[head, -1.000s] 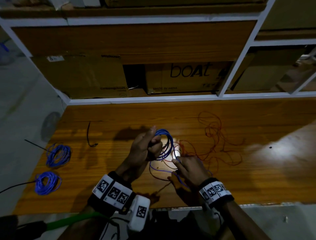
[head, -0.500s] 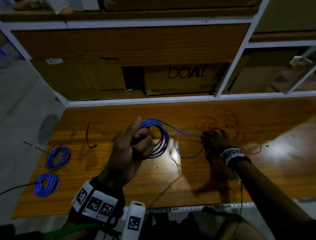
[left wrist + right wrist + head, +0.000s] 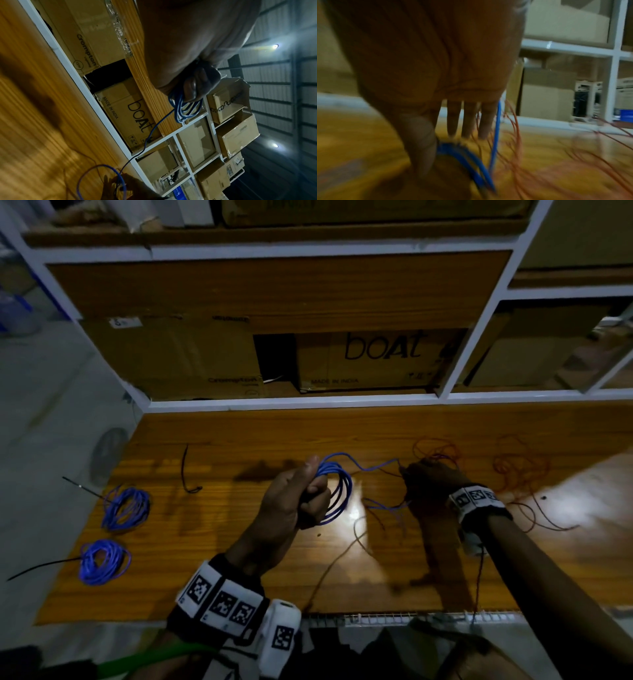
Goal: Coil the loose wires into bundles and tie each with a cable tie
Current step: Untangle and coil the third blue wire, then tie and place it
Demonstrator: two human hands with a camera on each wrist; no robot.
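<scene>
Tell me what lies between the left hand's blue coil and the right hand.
In the head view, one loose strand of blue wire spans the gap from the blue coil in the left hand to the right hand, above bare table.

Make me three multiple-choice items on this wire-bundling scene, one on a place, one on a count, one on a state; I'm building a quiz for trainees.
1. Where do the finished blue bundles lie?
A. at the table's left end
B. on the shelf
C. in a box

2. How many finished blue bundles lie there?
A. one
B. two
C. four

3. What is the left hand doing?
A. resting flat
B. gripping a blue coil
C. holding a cable tie

Answers:
1 A: both bundles lie at the left end of the table.
2 B: two separate coils show there.
3 B: the left hand has its fingers curled round the blue coil, whose free end runs to the right hand.
</scene>
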